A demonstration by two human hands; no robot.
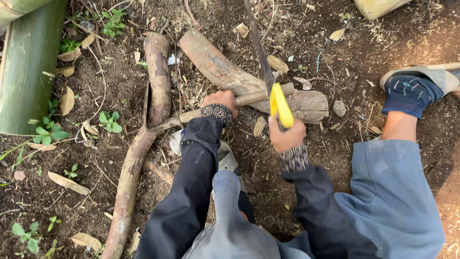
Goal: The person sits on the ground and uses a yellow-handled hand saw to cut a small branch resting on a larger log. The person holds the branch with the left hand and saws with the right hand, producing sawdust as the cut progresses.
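My left hand [220,101] grips a thin pale wooden stick [249,99] that lies crosswise on a thick log [225,72]. My right hand [286,136] is closed on the yellow handle [280,106] of a hand saw. The saw's dark blade [258,45] runs up and away from me and crosses the stick near its right end. Both arms wear dark sleeves with patterned cuffs.
A curved branch [139,144] runs down the left over bare soil with dry leaves and small weeds. A thick green bamboo stem [26,62] lies at far left. My blue-trousered legs and a socked foot in a sandal [417,86] are at right.
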